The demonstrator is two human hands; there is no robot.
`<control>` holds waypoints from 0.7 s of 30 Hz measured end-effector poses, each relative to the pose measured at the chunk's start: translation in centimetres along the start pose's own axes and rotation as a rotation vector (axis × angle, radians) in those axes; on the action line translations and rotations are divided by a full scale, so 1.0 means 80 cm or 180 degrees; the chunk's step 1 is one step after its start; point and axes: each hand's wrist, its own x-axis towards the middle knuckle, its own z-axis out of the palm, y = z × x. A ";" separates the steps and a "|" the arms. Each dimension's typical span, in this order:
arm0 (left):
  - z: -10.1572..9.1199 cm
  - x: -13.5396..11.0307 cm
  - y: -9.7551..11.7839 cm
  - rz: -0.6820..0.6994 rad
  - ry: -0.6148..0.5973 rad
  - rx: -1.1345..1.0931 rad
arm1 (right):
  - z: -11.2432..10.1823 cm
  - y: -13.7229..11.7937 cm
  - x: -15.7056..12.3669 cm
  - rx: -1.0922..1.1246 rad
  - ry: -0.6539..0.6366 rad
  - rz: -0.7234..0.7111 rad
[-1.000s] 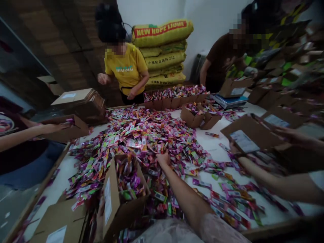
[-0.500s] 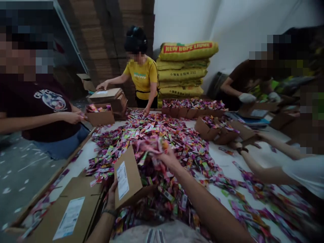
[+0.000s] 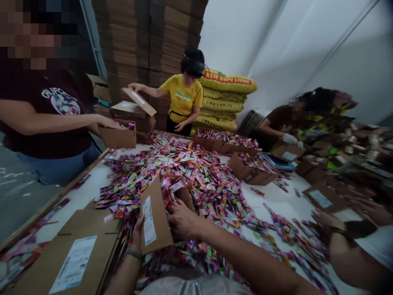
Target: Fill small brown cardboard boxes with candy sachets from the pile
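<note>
A small open cardboard box [image 3: 155, 219] with a white label stands tilted at the near edge of the table, with colourful candy packets showing at its top. My left hand [image 3: 138, 229] grips the box's near left side from below. My right hand [image 3: 181, 219] is at the box's open top, fingers curled over its edge and the packets there. A large heap of colourful candy packets [image 3: 190, 172] covers the white table [image 3: 276, 200] beyond the box.
Flat cardboard boxes [image 3: 76, 254] lie at my left. Filled boxes [image 3: 248, 168] stand at the far side. Several other people work around the table; one at left holds a box [image 3: 118, 137]. Yellow sacks [image 3: 224, 98] and stacked cardboard [image 3: 147, 49] stand behind.
My right hand came back from the heap with a handful of packets and now rests at the box's top. The view has lifted and turned left.
</note>
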 end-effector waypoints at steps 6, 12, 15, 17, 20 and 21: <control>0.033 -0.012 -0.014 0.0162 0.0266 0.0033 | -0.058 -0.029 0.025 0.0109 -0.0312 0.0152; 0.034 -0.016 0.033 0.0140 0.0590 0.0105 | -0.134 -0.043 0.020 0.0848 0.1088 0.0792; 0.042 -0.024 0.041 0.0133 0.0561 0.0032 | -0.113 -0.037 0.033 0.0272 0.1465 0.1069; 0.050 -0.029 0.042 0.0161 0.0586 0.0000 | -0.078 -0.037 0.043 -0.0051 0.1153 0.0993; 0.057 -0.032 0.037 -0.0035 0.0588 0.0199 | -0.031 -0.045 0.053 -0.0382 0.0547 0.1089; 0.059 -0.032 0.035 -0.0102 0.0584 0.0274 | -0.022 -0.046 0.055 -0.0462 0.0387 0.1165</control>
